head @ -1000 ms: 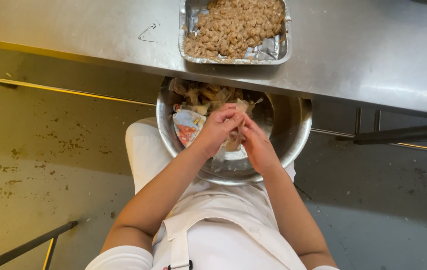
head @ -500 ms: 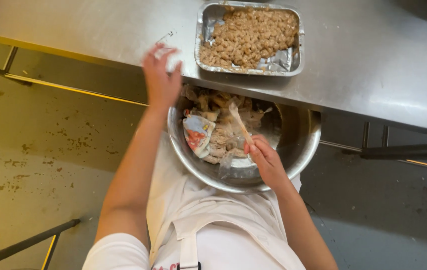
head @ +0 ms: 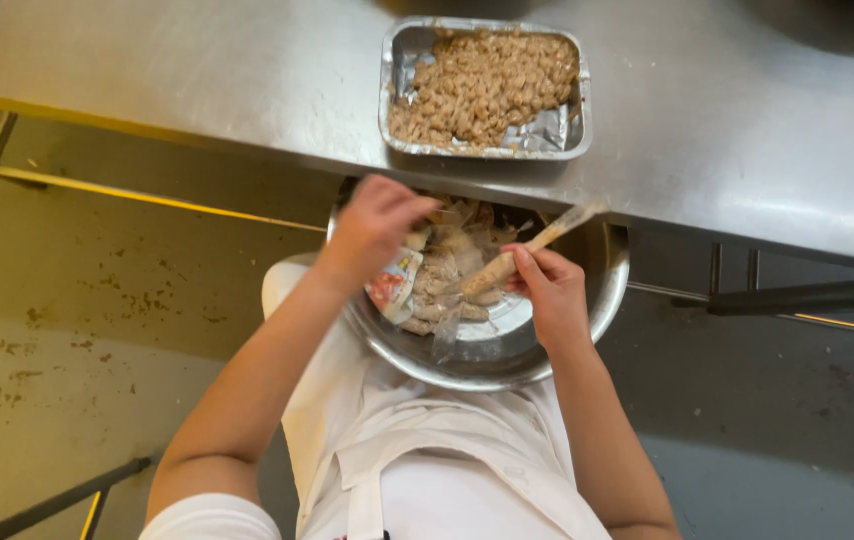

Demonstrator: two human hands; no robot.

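A large steel bowl (head: 587, 320) rests on my lap, half under the table edge. It holds pale brownish food pieces and clear plastic wrappers (head: 447, 275), one with a red printed label (head: 392, 285). My left hand (head: 372, 225) hovers over the bowl's left side with fingers loosely curled; whether it holds anything is unclear. My right hand (head: 547, 290) grips a long pale sausage-like stick in clear wrap (head: 527, 250), tilted up toward the right. On the table above sits a foil tray (head: 402, 60) filled with brown crumbled food (head: 482, 85).
The steel table (head: 747, 130) spans the top of the view; its front edge runs just above the bowl. Below lie a stained floor (head: 77, 320), metal table rails (head: 147, 195) and a dark bar (head: 807, 295) at right. A white apron (head: 447, 460) covers my lap.
My left hand rose to the table edge, then came back down over the bowl's left side. My right hand kept hold of the wrapped stick, which now tilts up to the right.
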